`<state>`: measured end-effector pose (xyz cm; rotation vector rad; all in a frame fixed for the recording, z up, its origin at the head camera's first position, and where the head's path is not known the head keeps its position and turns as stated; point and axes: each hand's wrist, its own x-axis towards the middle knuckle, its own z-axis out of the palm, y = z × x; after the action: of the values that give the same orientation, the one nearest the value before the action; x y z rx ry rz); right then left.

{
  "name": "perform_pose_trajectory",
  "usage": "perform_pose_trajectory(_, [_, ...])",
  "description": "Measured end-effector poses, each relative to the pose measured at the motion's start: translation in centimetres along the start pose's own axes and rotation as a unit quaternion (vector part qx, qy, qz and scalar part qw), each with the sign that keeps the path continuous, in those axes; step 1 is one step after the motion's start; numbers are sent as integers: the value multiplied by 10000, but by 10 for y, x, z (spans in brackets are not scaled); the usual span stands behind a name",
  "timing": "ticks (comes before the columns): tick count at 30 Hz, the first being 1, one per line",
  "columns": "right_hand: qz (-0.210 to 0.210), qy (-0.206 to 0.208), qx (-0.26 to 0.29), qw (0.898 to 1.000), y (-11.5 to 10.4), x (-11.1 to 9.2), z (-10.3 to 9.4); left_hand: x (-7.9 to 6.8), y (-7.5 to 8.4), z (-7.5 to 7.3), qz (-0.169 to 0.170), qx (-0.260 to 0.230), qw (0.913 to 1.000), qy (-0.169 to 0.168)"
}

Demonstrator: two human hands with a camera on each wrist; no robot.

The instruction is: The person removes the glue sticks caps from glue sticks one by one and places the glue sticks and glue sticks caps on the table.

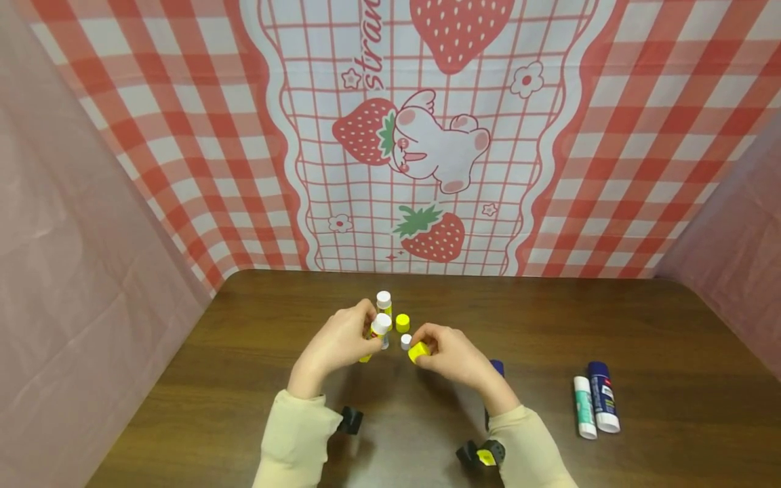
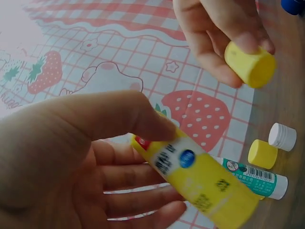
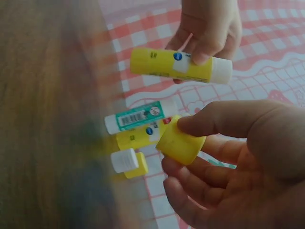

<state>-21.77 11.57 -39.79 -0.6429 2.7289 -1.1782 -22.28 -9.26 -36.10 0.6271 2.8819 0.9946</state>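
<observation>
My left hand (image 1: 338, 339) grips a yellow glue stick (image 3: 167, 64), its white end pointing up in the head view. To its right, my right hand (image 1: 454, 352) pinches a yellow cap (image 1: 418, 352) between thumb and fingers, apart from that glue stick. Just beyond the left hand stands another yellow glue stick (image 1: 388, 313) with a white top. A green and white glue stick (image 3: 136, 118) stands beside it, mostly hidden by the held one in the head view. A second yellow cap (image 1: 403, 323) and a white cap (image 1: 406, 341) sit on the table between my hands.
On the right of the brown table (image 1: 671, 339) lie a dark blue glue stick (image 1: 603, 400) and a green and white one (image 1: 584, 407), side by side. Another dark blue object (image 1: 497, 367) is partly hidden by my right wrist. A strawberry-patterned cloth (image 1: 427, 156) hangs behind the table.
</observation>
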Motion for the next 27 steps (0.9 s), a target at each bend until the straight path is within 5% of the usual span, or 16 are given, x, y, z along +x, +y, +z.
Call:
perform_pose_trajectory(12, [-65,29,-1054,9944,-3,3,21,2,-4,5,-112,435,9987,-247])
perform_pose_trajectory(27, [-291,-161,-1099,9934,-1,3,30,5,-8,10,-271,534,9969,-505])
